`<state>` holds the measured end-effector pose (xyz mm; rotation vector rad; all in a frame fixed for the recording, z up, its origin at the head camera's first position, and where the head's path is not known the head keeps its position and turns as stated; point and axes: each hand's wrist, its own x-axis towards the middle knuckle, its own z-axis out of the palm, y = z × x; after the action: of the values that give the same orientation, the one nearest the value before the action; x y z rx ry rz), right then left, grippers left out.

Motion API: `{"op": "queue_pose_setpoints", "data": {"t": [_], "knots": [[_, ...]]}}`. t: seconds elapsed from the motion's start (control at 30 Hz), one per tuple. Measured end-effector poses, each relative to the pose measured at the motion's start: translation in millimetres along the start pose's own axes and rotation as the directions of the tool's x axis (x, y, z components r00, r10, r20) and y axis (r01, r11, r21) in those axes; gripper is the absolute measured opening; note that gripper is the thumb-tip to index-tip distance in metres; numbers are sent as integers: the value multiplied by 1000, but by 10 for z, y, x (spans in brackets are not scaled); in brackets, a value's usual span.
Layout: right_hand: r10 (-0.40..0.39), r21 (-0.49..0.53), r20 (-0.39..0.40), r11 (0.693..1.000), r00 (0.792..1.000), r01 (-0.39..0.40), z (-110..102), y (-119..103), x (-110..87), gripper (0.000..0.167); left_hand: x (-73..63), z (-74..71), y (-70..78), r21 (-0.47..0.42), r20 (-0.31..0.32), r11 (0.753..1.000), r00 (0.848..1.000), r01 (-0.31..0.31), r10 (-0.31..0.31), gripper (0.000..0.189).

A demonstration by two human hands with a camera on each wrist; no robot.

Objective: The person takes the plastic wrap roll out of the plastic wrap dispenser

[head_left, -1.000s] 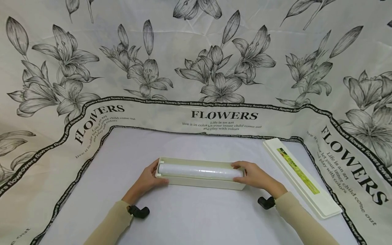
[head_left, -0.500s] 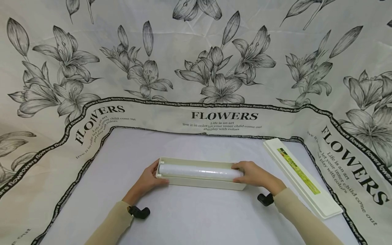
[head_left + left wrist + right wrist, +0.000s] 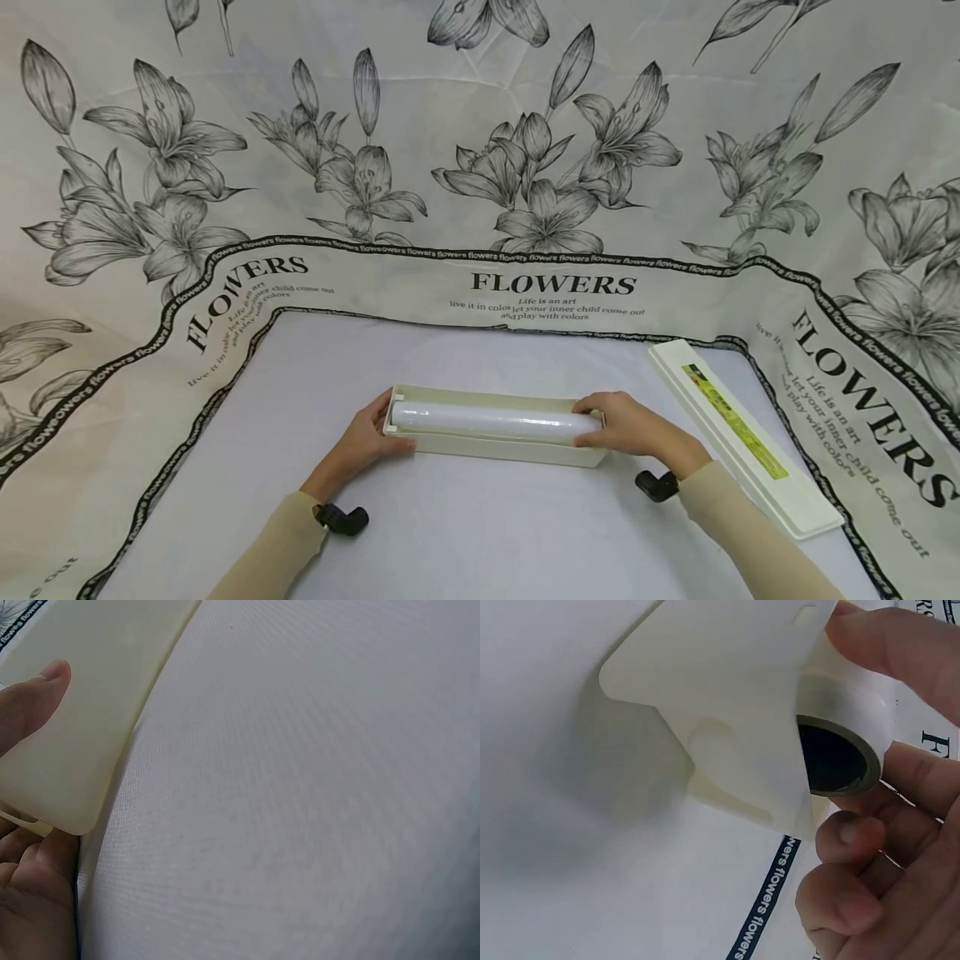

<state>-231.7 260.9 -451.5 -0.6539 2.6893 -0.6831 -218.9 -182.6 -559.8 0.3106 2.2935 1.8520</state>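
Observation:
A long cream box (image 3: 502,448) lies across the white cloth in the head view, its top uncovered. Inside it is a roll of clear plastic wrap (image 3: 480,418). My left hand (image 3: 367,437) grips the box's left end, thumb on the near wall and fingers around the end. In the left wrist view, the thumb (image 3: 37,701) presses flat on the box wall. At the other end, my right hand (image 3: 626,425) pinches the roll between thumb and fingers. The right wrist view shows the roll's dark hollow core (image 3: 832,757) beside the box's end wall (image 3: 727,690).
A white lid (image 3: 802,500) with a yellow-green label (image 3: 735,421) lies slantwise on the right, close to the cloth's border. Behind rises a flower-printed cloth (image 3: 547,183). Black wrist cameras (image 3: 341,518) sit at both sleeves.
The head view has shifted slightly. Both hands keep their hold at the two ends, and the box, roll and lid stay essentially in place.

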Motion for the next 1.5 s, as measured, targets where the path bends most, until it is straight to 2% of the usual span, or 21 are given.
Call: {"op": "queue_pose_setpoints", "data": {"t": [0.27, 0.5, 0.67, 0.83, 1.07, 1.2, 1.43, 1.5], "knots": [[-24, 19, -17, 1000, 1000, 24, -30, -49, -39, 37, 11, 9, -18, 5, -7, 1000, 1000, 9, -9, 109], [-74, 63, -42, 995, 996, 76, -80, -78, -77, 46, 6, 10, -5, 11, -8, 1000, 1000, 9, -9, 109], [-77, 71, -27, 994, 997, 78, -86, -80, -77, 52, 13, 13, -4, 4, -6, 1000, 1000, 13, -13, 109], [-116, 32, -25, 993, 993, 117, -70, -82, -86, 48, 24, 20, -5, 11, -4, 1000, 1000, 11, -11, 110], [-177, -47, -66, 984, 982, 174, -37, -104, -70, 42, 15, 20, -13, 3, -11, 1000, 1000, 17, -17, 109], [-175, -61, -66, 983, 982, 171, -44, -137, -57, 40, 8, 13, -12, 2, -11, 1000, 1000, 13, -13, 109], [-116, -25, -37, 993, 993, 115, -51, -158, -46, 43, 12, 17, -23, 8, -11, 1000, 1000, 4, -4, 108], [-124, -25, -39, 992, 991, 124, -40, -157, -45, 44, 14, 19, -20, 3, -10, 1000, 1000, 5, -5, 109]]}}
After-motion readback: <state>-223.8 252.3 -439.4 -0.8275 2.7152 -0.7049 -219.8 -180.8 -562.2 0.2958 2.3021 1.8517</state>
